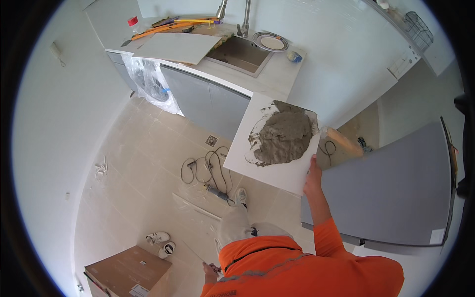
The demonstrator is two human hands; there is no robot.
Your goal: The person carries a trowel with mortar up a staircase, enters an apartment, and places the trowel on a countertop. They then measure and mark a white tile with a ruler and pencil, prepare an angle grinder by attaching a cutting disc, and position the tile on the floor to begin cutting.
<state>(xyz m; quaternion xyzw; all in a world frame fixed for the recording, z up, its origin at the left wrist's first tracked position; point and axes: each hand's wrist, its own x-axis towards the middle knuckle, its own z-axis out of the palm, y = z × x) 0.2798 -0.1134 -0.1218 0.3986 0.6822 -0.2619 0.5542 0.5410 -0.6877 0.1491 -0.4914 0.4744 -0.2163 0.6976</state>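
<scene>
My right hand (pixel 312 179) grips the near right edge of a white square tile (pixel 234 157), thumb on top and the other fingers mostly hidden beneath. The tile is held out in front of me, above the floor. A thick heap of wet grey mortar (pixel 287 133) covers much of its face, smeared at the edges. Down by my side, my left hand (pixel 212 271) is closed on a thin, pale, blade-like tool (pixel 194 251). That tool is seen nearly edge-on, so its exact kind is unclear.
A counter (pixel 282 74) holds a sink (pixel 242 54), a plate (pixel 270 41), a large pale panel (pixel 180 47) and several tools. An angle grinder (pixel 217 192) with a looped cord lies on the floor. Nearby are shoes (pixel 158 237), a cardboard box (pixel 129 270) and a grey fridge-like cabinet (pixel 386 183).
</scene>
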